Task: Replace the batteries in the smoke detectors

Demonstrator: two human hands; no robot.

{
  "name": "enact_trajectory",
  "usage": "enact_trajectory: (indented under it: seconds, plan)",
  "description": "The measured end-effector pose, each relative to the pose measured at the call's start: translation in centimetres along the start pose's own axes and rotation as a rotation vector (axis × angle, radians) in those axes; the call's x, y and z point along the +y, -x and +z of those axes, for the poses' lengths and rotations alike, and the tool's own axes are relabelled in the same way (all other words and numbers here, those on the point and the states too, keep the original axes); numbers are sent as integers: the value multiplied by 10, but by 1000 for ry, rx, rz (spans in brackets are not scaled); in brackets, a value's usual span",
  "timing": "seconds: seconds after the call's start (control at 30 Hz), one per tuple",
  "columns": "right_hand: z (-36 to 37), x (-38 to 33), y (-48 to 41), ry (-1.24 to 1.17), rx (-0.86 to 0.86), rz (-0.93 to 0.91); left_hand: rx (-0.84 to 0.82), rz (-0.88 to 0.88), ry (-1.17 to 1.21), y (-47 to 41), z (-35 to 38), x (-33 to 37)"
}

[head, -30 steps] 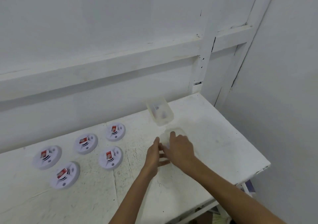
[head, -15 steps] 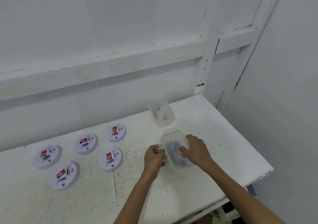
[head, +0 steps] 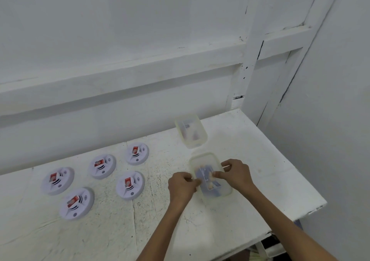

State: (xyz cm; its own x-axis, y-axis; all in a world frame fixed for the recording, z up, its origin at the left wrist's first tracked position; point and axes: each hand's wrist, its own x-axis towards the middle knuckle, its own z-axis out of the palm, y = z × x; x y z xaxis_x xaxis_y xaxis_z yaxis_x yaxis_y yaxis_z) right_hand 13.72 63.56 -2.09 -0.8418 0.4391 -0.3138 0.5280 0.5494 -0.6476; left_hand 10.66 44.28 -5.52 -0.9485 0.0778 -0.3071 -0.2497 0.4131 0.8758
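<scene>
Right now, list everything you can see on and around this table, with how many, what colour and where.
smoke detectors: five, white with red labels, left half of the table, at and.
near container: one, clear plastic, right of centre, bluish items inside, too blurred to identify.
far container: one, clear plastic, behind the near one, toward the wall; contents unclear.
table: one, white, scuffed, against the wall.
wall: white, with a ledge and a post, behind the table.
left hand: at the near container's left edge, fingers curled.
right hand: over the near container, fingertips pinched above its contents.
</scene>
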Motion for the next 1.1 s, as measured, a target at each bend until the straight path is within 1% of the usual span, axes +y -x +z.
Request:
enact_trajectory:
  seconds: [0.07,0.13,0.17,0.2,0.27,0.33,0.4,0.47,0.57,0.7,0.77,0.87,0.97,1.03,1.07,1.1]
  plan:
    - [-3,-2,0,-56,-25,8,-13,-97,137,-3,-3,2]
    - [-8,-3,3,-39,-42,-37,-82,-206,269,-8,-8,3]
    - [-11,-3,6,-9,-66,-78,-130,-223,299,-12,-10,3]
    - [-16,-5,11,22,-123,-119,-177,-198,294,-16,-13,5]
    - [-26,-10,22,128,-299,-220,-324,-80,198,-27,-21,11]
    - [-30,-10,28,334,-414,-308,-522,-35,82,-40,-31,23]
    - [-29,-5,26,476,-423,-368,-699,-46,-18,-51,-37,37]
    - [-28,-1,20,563,-396,-421,-794,-62,-91,-59,-40,48]
    - [-30,3,18,629,-362,-507,-834,-41,-158,-71,-39,48]
    - [-25,17,15,677,-312,-599,-862,-117,-130,-79,-35,46]
    - [-22,23,12,684,-310,-605,-876,-137,-124,-81,-35,48]
    - [-22,26,10,692,-297,-576,-868,-139,-116,-79,-34,47]
    - [-23,27,7,710,-299,-553,-861,-124,-34,-73,-32,32]
    - [-22,20,10,712,-338,-509,-818,-133,34,-65,-34,30]
    - [-27,11,16,729,-383,-446,-772,-146,67,-59,-38,28]
    - [-19,21,13,748,-406,-383,-720,-154,118,-51,-39,18]
